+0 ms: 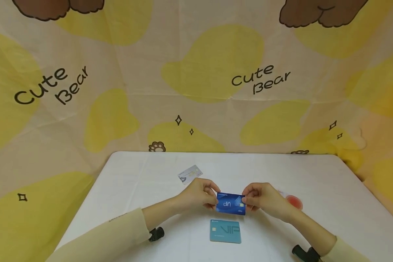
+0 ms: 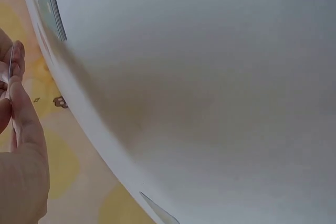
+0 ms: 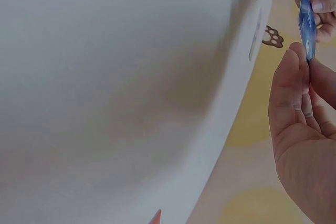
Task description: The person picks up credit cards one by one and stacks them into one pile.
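Observation:
A dark blue card printed with "VIP" is held up over the white table, upside down in the head view. My left hand pinches one short edge between thumb and fingers, and my right hand pinches the opposite edge. The right wrist view shows the blue card nearly edge-on between both hands. Below it in the head view, a teal VIP card lies flat on the table. Its edge shows several stacked lines in the left wrist view.
A silver-grey card lies on the table behind my left hand. Partly hidden behind my right wrist is a pale card with a red circle. The white table ends at a yellow-patterned cloth that hangs behind it.

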{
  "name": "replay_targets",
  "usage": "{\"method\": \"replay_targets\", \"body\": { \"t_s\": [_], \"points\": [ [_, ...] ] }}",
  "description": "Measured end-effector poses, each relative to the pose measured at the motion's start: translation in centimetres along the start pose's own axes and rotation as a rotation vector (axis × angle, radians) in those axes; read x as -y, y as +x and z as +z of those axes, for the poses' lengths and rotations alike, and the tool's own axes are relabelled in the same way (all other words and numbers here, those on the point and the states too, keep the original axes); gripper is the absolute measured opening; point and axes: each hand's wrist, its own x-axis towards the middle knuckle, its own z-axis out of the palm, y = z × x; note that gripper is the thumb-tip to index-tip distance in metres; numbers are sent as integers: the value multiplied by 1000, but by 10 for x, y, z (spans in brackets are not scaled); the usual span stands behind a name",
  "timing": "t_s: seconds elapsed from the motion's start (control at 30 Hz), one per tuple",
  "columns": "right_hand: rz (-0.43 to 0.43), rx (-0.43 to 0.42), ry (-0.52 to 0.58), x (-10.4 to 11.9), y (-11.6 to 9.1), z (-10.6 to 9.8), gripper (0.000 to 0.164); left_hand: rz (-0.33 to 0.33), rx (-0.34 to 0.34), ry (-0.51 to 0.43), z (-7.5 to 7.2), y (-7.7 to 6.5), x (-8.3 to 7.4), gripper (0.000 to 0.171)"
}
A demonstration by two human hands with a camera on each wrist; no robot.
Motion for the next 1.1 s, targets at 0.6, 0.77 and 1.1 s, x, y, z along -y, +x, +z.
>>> {"method": "replay_targets", "body": {
  "t_s": [0.6,0.77,1.1],
  "points": [
    [6,93,35,-4,-11,23,12,-59,7,-85,8,-28,8,25],
    [-13,125,50,-8,-13,29,11,-87,13,-91,12,-34,11,25],
    [5,149,67,-16,-16,39,12,-117,40,-44,19,-39,16,25]
  ]
}}
